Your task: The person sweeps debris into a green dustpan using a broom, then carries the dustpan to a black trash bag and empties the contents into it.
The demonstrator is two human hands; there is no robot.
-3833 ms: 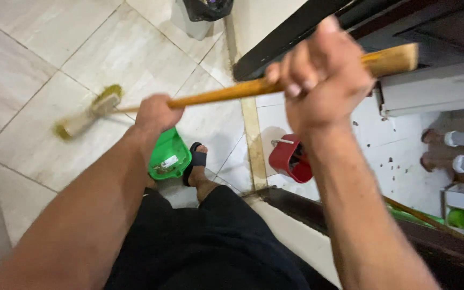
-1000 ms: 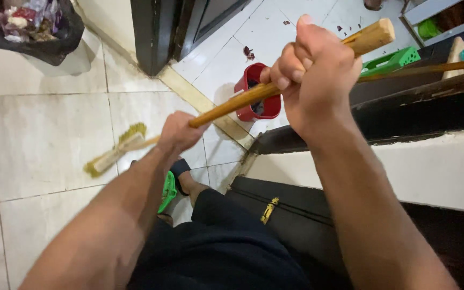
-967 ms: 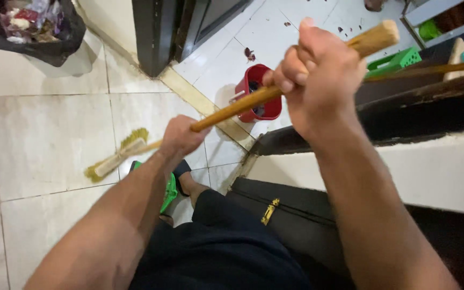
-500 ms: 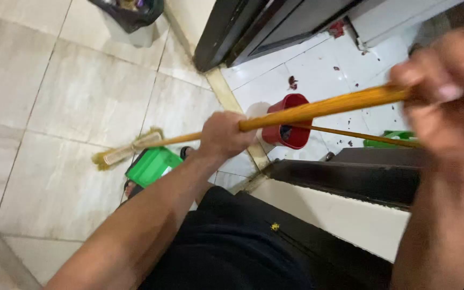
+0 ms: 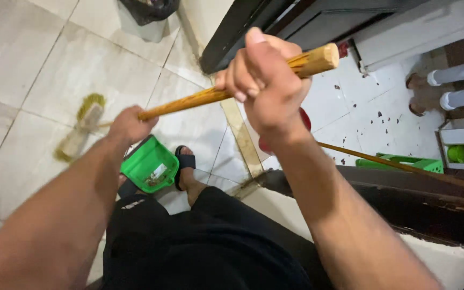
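Your broom has a long, orange-brown wooden handle, slanting from upper right down to lower left; its pale head with yellow-green bristles rests on the tiled floor. Both your fists grip the handle.

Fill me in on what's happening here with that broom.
A person is gripping a wooden-handled broom with both hands: the right hand near the top end, the left hand lower on the stick. The brush head rests on the pale tiled floor. A green dustpan with some debris lies by the person's sandalled foot. A bin with a black liner stands beyond.
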